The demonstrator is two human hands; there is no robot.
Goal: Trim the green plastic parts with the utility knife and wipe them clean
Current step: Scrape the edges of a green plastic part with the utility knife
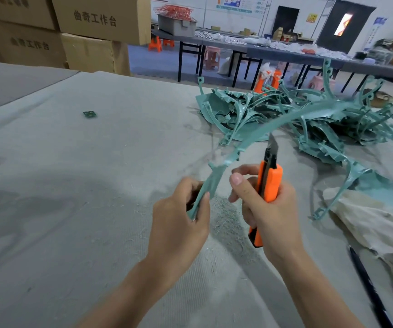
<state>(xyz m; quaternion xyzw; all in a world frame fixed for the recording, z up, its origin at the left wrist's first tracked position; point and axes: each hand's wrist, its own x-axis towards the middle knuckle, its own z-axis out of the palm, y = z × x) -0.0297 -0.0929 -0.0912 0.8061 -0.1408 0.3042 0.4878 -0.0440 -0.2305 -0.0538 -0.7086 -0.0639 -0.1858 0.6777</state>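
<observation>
My left hand [178, 216] grips the near end of a long curved green plastic part [257, 140] that arcs up and away to the right above the table. My right hand [268, 209] holds an orange utility knife [267, 185] upright, its blade out and its tip close against the part's inner edge. A heap of similar green parts [273, 110] lies on the table behind the held one. A crumpled off-white cloth [370, 223] lies at the right, with one green part [356, 181] leaning on it.
Grey felt covers the table [84, 185], with fine shavings [226, 216] under my hands. A small green scrap [89, 114] lies far left. A black stick [368, 287] lies at the right edge. Cardboard boxes [91, 31] stand at the back left.
</observation>
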